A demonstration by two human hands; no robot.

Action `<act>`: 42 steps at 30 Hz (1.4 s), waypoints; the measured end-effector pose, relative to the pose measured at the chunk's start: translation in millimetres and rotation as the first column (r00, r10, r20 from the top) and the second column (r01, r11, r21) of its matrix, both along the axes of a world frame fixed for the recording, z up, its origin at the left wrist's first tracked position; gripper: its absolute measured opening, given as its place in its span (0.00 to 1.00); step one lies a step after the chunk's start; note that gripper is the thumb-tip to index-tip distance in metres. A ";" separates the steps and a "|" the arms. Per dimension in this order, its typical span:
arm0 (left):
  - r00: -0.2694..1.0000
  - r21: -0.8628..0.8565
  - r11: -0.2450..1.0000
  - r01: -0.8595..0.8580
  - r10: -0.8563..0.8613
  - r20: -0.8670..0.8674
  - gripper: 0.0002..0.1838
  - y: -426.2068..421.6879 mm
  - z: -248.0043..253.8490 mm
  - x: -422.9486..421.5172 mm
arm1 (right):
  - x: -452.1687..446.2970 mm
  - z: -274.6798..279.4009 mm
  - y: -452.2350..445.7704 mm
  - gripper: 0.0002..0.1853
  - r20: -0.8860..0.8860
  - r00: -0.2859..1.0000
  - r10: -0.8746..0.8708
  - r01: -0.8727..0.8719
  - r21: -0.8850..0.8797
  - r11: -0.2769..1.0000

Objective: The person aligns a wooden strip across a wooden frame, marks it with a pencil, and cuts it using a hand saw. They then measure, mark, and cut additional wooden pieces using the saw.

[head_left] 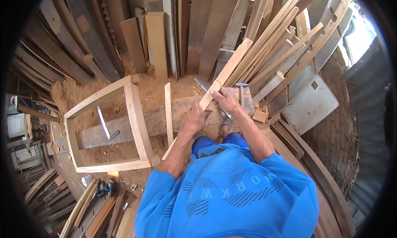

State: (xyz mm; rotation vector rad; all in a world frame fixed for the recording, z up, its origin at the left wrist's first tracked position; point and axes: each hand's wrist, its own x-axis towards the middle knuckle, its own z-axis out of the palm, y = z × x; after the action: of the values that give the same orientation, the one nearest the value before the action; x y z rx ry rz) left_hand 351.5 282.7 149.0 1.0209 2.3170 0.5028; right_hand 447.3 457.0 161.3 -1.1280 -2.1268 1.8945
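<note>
A long pale wooden strip runs diagonally in front of my body. My left hand is closed around its lower part, and my right hand grips it a little higher up, with the fingers wrapped on its edge. Beneath my hands lies a thick plank with a hammer at its right end. A metal blade-like tool shows just left of the strip. Left of my hands a second, narrow strip lies across the plank.
A rectangular wooden frame rests at the left over the plank, with a try square inside it. Many boards lean upright at the back. A white panel stands at the right. A power tool lies at the lower left.
</note>
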 end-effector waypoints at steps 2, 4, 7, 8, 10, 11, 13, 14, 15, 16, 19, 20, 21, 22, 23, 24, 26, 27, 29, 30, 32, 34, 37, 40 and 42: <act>1.000 0.081 0.997 -0.003 0.001 0.024 0.31 -4.1 -2.0 3.7 | -0.2 -3.0 -5.7 0.18 -0.003 0.998 0.055 -0.055 0.012 0.998; 0.999 0.258 0.966 -0.005 -0.004 0.035 0.35 -2.3 -17.1 3.6 | -3.4 -13.8 -8.5 0.18 0.017 0.988 0.154 -0.154 0.016 0.988; 0.989 0.238 0.966 -0.098 0.069 0.129 0.36 0.9 -43.8 2.3 | -12.7 -42.3 -18.2 0.18 -0.082 0.986 0.147 -0.141 0.074 0.987; 0.992 0.255 0.962 -0.099 0.074 0.105 0.33 0.1 -51.8 1.0 | -10.7 -48.1 -14.0 0.19 -0.005 0.981 0.193 -0.193 0.031 0.981; 0.994 0.278 0.955 -0.101 0.088 0.061 0.27 -8.0 -61.4 -1.9 | -7.6 -67.7 -14.1 0.20 -0.118 0.982 0.150 -0.154 -0.021 0.988; 0.989 0.248 0.957 -0.147 0.138 0.054 0.26 -13.6 -70.4 -3.9 | -3.5 -79.5 -14.4 0.21 -0.173 0.977 0.127 -0.137 -0.048 0.989; 0.973 0.196 0.953 -0.230 0.228 0.029 0.25 -22.5 -87.6 -13.7 | 6.3 -102.7 -11.8 0.20 0.219 0.937 0.274 -0.331 0.302 0.894; 0.963 0.172 0.948 -0.266 0.271 -0.005 0.25 -28.6 -92.9 -17.2 | 9.9 -115.6 -16.2 0.20 0.373 0.874 0.310 -0.431 0.303 0.850; 0.960 0.162 0.947 -0.277 0.281 -0.002 0.25 -34.9 -101.8 -20.5 | 12.2 -124.0 -20.8 0.19 0.517 0.788 0.334 -0.528 0.287 0.799; 0.956 0.153 0.945 -0.289 0.293 -0.002 0.25 -41.9 -112.8 -23.7 | 12.3 -126.8 -29.6 0.17 0.549 0.742 0.385 -0.612 0.319 0.724; 0.949 0.080 0.945 -0.316 0.317 0.004 0.25 -53.0 -132.8 -26.5 | 6.3 -211.7 -51.5 0.22 0.591 0.681 0.433 -0.723 0.445 0.529; 0.946 0.042 0.946 -0.323 0.323 0.006 0.26 -54.6 -137.6 -28.7 | -2.8 -216.7 -52.0 0.29 0.656 0.596 0.462 -0.785 0.354 0.509; 0.937 0.021 0.937 -0.349 0.349 0.002 0.25 -53.7 -142.8 -30.5 | -9.9 -226.0 -53.5 0.29 0.659 0.624 0.420 -0.759 0.382 0.528; 0.928 -0.004 0.928 -0.374 0.374 0.003 0.25 -53.2 -148.9 -29.1 | -13.7 -235.2 -55.3 0.29 0.663 0.646 0.377 -0.734 0.404 0.546; 0.917 -0.027 0.917 -0.398 0.398 0.008 0.25 -54.2 -155.0 -28.3 | -15.7 -244.2 -56.4 0.30 0.671 0.664 0.331 -0.710 0.425 0.562; 0.915 -0.032 0.915 -0.403 0.403 -0.013 0.25 -56.8 -165.6 -28.1 | -17.1 -243.0 -52.8 0.29 0.680 0.630 0.374 -0.745 0.394 0.538; 0.908 -0.027 0.908 -0.419 0.417 -0.048 0.25 -57.7 -191.9 -27.3 | -1.3 -262.1 -52.6 0.24 0.675 0.644 0.359 -0.689 0.309 0.655; 0.906 -0.048 0.905 -0.422 0.419 -0.050 0.26 -58.5 -200.2 -26.0 | 2.8 -267.8 -48.6 0.22 0.673 0.655 0.344 -0.653 0.275 0.705; 0.906 -0.073 0.904 -0.422 0.419 -0.055 0.26 -51.4 -212.3 -30.2 | 13.8 -220.9 -39.4 0.24 0.675 0.674 0.300 -0.647 0.344 0.680; 0.899 -0.082 0.895 -0.438 0.435 -0.059 0.25 -47.1 -215.9 -29.8 | 22.1 -193.8 -36.9 0.25 0.678 0.680 0.280 -0.646 0.373 0.666; 0.884 -0.106 0.878 -0.467 0.461 -0.071 0.24 -41.1 -222.6 -29.5 | 39.4 -169.5 -22.2 0.25 0.694 0.697 0.180 -0.600 0.427 0.676; 0.881 0.018 0.889 -0.458 0.457 -0.119 0.24 -43.3 -244.0 -26.0 | 61.0 -164.9 -13.9 0.26 0.709 0.693 0.130 -0.602 0.470 0.645; 0.884 0.102 0.911 -0.400 0.413 -0.221 0.25 -49.9 -260.8 -18.5 | 78.8 -173.2 -11.3 0.26 0.754 0.641 0.143 -0.690 0.484 0.539; 0.874 0.082 0.914 -0.397 0.404 -0.268 0.28 -51.4 -261.6 -11.5 | 79.6 -196.2 -13.8 0.24 0.807 0.566 0.166 -0.769 0.445 0.460; 0.867 0.067 0.911 -0.406 0.407 -0.286 0.32 -51.8 -262.1 -8.7 | 79.6 -211.2 -13.8 0.23 0.821 0.550 0.154 -0.788 0.448 0.422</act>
State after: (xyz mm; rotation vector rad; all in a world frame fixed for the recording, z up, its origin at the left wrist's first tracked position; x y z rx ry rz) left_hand 342.8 230.9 -113.1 0.6331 2.8219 0.5463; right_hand 526.9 443.2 -49.9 -1.0218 -3.4948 0.1712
